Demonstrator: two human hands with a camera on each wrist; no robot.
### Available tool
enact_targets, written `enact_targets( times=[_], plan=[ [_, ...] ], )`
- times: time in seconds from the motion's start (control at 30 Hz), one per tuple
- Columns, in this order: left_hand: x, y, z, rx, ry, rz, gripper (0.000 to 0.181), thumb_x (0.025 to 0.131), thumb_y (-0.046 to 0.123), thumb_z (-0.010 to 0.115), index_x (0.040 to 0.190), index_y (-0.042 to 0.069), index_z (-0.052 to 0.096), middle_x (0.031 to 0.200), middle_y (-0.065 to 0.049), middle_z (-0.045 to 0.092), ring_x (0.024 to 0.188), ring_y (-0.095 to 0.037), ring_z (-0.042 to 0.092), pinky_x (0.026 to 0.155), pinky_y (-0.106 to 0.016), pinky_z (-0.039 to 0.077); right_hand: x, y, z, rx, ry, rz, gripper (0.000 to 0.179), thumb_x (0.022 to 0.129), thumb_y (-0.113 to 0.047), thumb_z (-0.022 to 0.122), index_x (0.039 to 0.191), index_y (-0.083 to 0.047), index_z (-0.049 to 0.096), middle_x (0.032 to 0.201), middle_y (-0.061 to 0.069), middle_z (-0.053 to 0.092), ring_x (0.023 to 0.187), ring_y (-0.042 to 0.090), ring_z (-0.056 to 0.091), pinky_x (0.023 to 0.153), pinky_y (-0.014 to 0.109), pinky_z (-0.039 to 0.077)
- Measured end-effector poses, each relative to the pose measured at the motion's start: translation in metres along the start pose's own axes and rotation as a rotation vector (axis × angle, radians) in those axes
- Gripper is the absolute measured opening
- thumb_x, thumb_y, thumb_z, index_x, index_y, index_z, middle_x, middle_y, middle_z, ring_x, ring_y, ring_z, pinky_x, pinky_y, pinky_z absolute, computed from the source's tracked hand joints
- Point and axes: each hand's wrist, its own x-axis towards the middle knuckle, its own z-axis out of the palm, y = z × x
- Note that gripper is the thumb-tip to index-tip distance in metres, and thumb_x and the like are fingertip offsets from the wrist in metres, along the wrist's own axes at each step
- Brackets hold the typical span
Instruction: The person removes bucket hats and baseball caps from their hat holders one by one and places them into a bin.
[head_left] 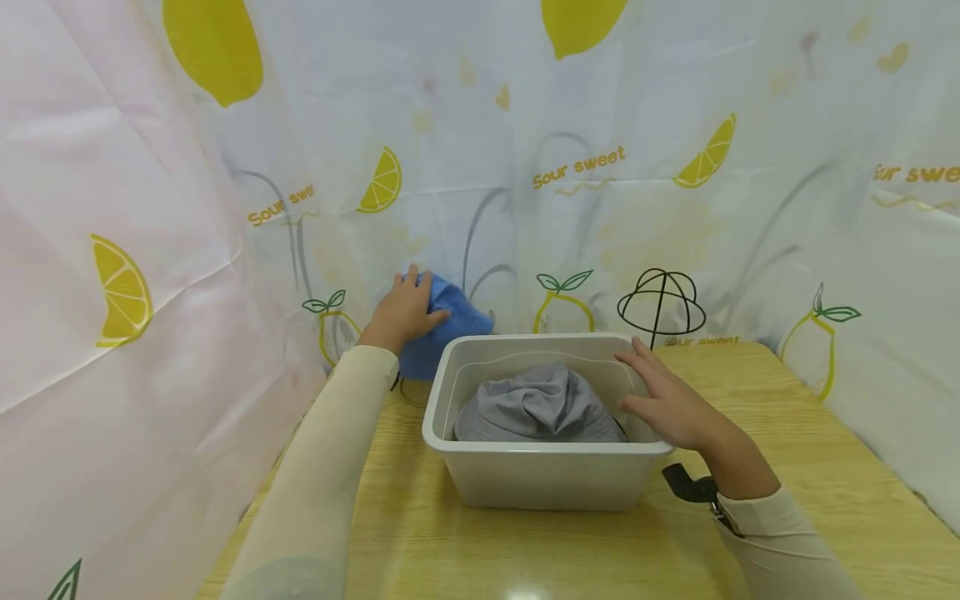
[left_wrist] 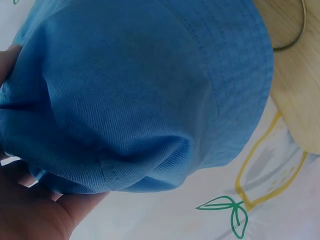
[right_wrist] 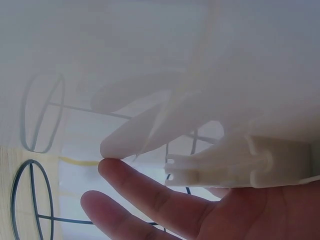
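A blue bucket hat (head_left: 427, 350) is at the back left, above a thin wire ring on the table. My left hand (head_left: 405, 312) grips its crown, with fingers over the top and the thumb on the near side. Up close in the left wrist view, the blue hat (left_wrist: 130, 95) shows folds in the crown and a stitched brim. A grey bucket hat (head_left: 536, 408) lies crumpled inside a white plastic bin (head_left: 551, 475). My right hand (head_left: 667, 404) is at the bin's right side, fingers extended; in the right wrist view its fingertips meet a glossy pale surface.
A black wire dome stand (head_left: 662, 304) stands behind the bin at the right. The light wood table (head_left: 750, 400) extends on both sides of the bin. A lemon-print curtain (head_left: 465, 125) hangs behind and along the sides.
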Motion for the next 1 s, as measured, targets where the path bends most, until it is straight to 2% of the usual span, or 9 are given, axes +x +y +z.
enact_targets(
  times=[0.33,0.6,0.83,1.0],
  plan=[
    [0.001,0.001,-0.003,0.003,0.009,0.000,0.089,0.104,0.046,0.060,0.159,-0.012,0.021,0.165,-0.037,0.017,0.150,-0.057,0.024,0.118,-0.063,0.034,0.000,0.000,-0.001,0.003,0.000,0.002,0.070,0.101,-0.022,0.055,0.163,-0.008,0.028,0.174,0.015,-0.007,0.157,0.050,0.002,0.116,0.077,0.016],
    [-0.003,-0.007,-0.005,-0.120,0.013,-0.017,0.091,0.105,0.044,0.059,0.160,-0.014,0.014,0.165,-0.039,0.012,0.152,-0.055,0.021,0.122,-0.061,0.028,0.000,-0.001,-0.001,0.010,0.001,0.005,0.069,0.101,-0.022,0.056,0.163,-0.007,0.029,0.174,0.015,-0.006,0.157,0.051,0.002,0.116,0.078,0.016],
    [-0.004,-0.014,-0.003,-0.169,0.017,-0.031,0.093,0.104,0.046,0.059,0.161,-0.011,0.012,0.167,-0.036,0.009,0.154,-0.051,0.021,0.124,-0.058,0.025,0.000,0.000,0.000,0.016,-0.003,-0.002,0.069,0.102,-0.023,0.056,0.163,-0.007,0.029,0.174,0.015,-0.007,0.157,0.050,0.001,0.116,0.078,0.015],
    [-0.004,-0.017,-0.005,-0.201,0.052,-0.052,0.097,0.103,0.048,0.061,0.161,-0.011,0.011,0.168,-0.035,0.008,0.153,-0.051,0.022,0.124,-0.058,0.026,0.000,0.000,0.000,0.011,-0.001,-0.002,0.070,0.101,-0.023,0.056,0.163,-0.006,0.029,0.174,0.015,-0.007,0.157,0.051,0.001,0.116,0.077,0.016]
  ],
)
